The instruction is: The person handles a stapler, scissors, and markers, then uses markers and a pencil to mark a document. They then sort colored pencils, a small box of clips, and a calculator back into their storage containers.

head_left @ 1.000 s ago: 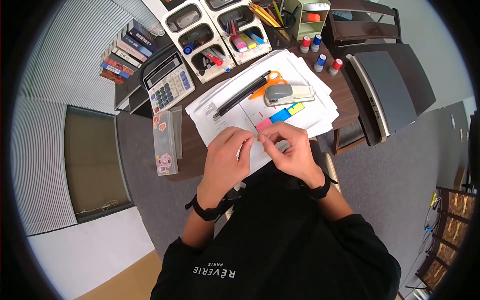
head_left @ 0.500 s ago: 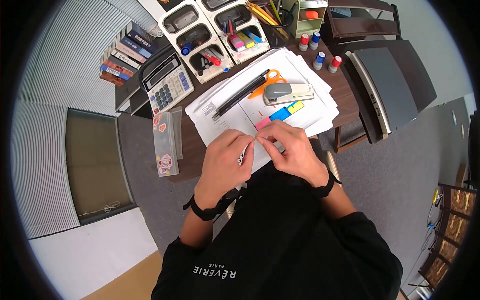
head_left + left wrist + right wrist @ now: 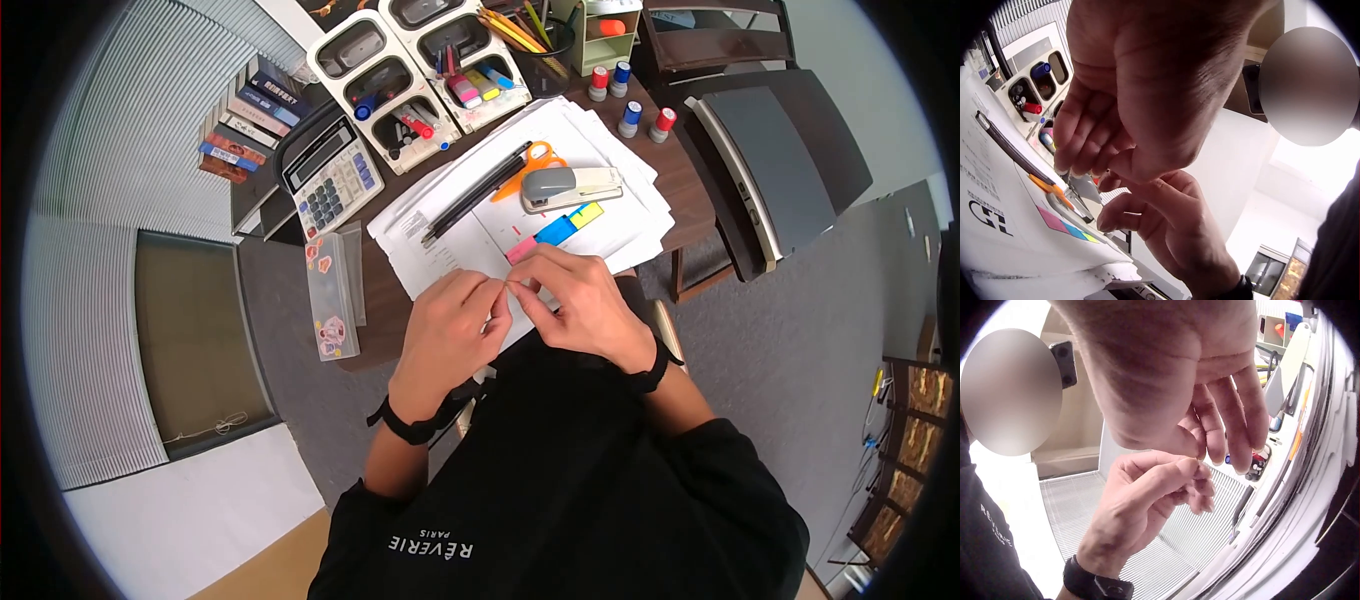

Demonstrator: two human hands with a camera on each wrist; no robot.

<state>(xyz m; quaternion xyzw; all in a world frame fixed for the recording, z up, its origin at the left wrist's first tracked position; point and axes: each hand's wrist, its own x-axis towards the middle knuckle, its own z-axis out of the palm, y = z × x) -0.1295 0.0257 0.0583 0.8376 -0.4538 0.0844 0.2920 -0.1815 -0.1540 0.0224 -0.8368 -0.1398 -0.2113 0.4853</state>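
Above the papers (image 3: 455, 250) at the near edge of the table (image 3: 383, 318), with left hand (image 3: 448, 328) and right hand (image 3: 580, 310) pinched together and meeting at the fingertips; cannot tell whether clamped on anything. Probably best done slowly, pressing lightly.

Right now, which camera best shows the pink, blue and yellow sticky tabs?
The head view: it looks down on the sticky tabs, with all three colours clear beside the stapler. The left wrist view shows them at a slant; in the right wrist view I can't make them out.

Stapler (image 3: 572, 188) an obstacle beyond right hand (image 3: 580, 305)
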